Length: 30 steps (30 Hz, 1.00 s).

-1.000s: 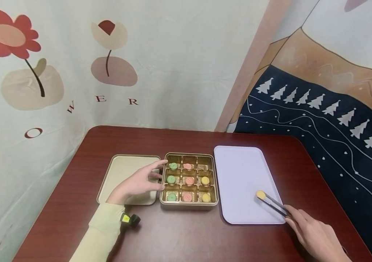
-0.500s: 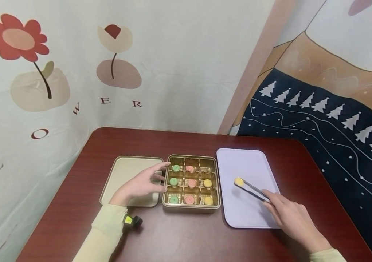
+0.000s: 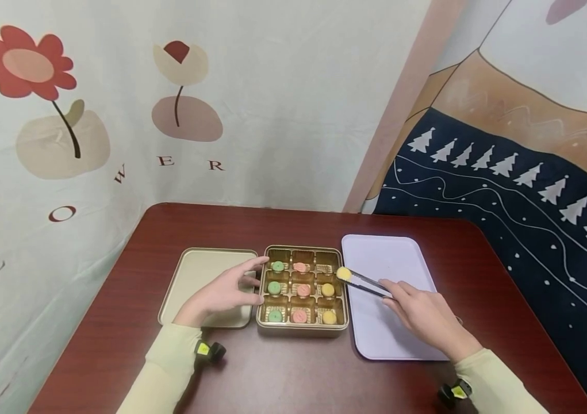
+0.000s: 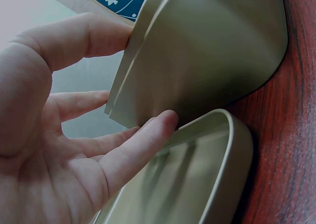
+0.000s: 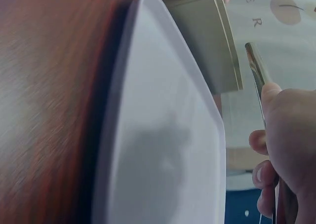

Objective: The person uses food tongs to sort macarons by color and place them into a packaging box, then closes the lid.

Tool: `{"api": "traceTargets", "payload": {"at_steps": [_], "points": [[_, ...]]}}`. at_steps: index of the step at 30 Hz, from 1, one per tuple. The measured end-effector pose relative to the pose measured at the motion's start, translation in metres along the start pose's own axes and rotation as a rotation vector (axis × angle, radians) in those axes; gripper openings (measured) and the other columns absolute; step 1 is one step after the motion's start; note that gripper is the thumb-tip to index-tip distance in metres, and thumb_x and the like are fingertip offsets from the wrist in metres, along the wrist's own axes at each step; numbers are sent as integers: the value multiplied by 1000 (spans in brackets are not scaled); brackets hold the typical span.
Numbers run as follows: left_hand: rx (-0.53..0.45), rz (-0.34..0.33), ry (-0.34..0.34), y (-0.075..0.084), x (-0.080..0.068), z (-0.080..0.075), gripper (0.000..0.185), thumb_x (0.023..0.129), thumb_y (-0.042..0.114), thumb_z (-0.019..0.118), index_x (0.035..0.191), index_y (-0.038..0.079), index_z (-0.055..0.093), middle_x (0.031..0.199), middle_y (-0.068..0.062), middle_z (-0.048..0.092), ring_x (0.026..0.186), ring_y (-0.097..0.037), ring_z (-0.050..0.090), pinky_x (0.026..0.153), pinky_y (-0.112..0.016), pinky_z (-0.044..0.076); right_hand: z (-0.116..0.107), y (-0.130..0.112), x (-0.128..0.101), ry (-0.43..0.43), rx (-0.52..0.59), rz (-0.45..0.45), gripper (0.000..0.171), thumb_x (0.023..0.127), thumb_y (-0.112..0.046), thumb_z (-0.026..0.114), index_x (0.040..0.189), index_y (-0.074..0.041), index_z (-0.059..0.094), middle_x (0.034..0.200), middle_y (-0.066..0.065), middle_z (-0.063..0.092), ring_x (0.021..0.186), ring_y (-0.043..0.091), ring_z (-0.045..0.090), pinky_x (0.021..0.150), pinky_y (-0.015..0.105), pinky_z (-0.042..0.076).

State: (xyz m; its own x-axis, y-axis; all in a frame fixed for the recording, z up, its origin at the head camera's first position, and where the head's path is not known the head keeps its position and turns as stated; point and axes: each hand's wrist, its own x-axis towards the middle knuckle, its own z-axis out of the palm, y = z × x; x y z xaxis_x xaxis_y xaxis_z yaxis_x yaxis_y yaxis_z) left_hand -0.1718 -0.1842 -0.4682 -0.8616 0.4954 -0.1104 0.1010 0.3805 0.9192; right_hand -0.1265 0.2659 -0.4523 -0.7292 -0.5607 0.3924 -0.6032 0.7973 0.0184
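Observation:
My left hand (image 3: 222, 292) touches the left side of a gold tin (image 3: 303, 328), fingertips and thumb spread along its wall; the left wrist view shows them against the metal. Inside the tin, an insert of square compartments bears small round sweets: green ones (image 3: 275, 288) in the left column, pink ones (image 3: 303, 290) in the middle, yellow ones (image 3: 327, 290) in two right compartments. The far right compartment has none. My right hand (image 3: 424, 313) grips metal tongs (image 3: 367, 279), which pinch another yellow sweet (image 3: 344, 273) at the tin's right rim, beside that far compartment.
A lilac tray (image 3: 391, 322) lies right of the tin, under the tongs and right hand. The tin's shallow lid (image 3: 210, 259) lies left, partly beneath my left hand. Both stand on a dark red table (image 3: 293, 374), with printed cloth hangings (image 3: 293, 115) behind.
My right hand has moved leftward across the tray, bringing the tongs and yellow sweet from over the tray to the tin's right rim. My left hand keeps its place at the tin.

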Motion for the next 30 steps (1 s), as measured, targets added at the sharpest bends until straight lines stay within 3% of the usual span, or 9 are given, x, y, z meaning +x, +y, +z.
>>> {"api": "traceTargets", "payload": {"at_steps": [9, 15, 25, 30], "points": [[0, -7, -4, 0, 0, 0, 97, 85, 13, 84, 166, 15, 30, 166, -20, 36, 132, -42, 58, 106, -59, 53, 9, -6, 29, 20, 34, -1, 43, 95, -27, 77, 134, -14, 66, 94, 4, 73, 62, 21, 69, 49, 41, 54], [-6, -15, -3, 2, 0, 1, 97, 85, 12, 84, 166, 14, 30, 166, -21, 37, 132, -42, 59, 106, -59, 52, 12, -7, 37, -44, 20, 14, 41, 98, -29, 74, 136, -14, 65, 93, 4, 73, 62, 20, 67, 51, 40, 56], [11, -11, 6, 2, 0, 0, 97, 86, 11, 83, 166, 12, 30, 165, -22, 38, 132, -43, 59, 109, -63, 48, 15, -7, 46, -19, -14, -11, 42, 96, -28, 75, 134, -14, 66, 90, 5, 71, 58, 24, 66, 47, 42, 53], [4, -15, 6, 2, -1, -1, 97, 86, 11, 83, 166, 13, 30, 165, -20, 38, 132, -42, 59, 110, -63, 48, 14, -9, 49, -49, -35, -8, 43, 98, -30, 74, 135, -10, 64, 89, 6, 68, 55, 25, 63, 43, 42, 50]]}}
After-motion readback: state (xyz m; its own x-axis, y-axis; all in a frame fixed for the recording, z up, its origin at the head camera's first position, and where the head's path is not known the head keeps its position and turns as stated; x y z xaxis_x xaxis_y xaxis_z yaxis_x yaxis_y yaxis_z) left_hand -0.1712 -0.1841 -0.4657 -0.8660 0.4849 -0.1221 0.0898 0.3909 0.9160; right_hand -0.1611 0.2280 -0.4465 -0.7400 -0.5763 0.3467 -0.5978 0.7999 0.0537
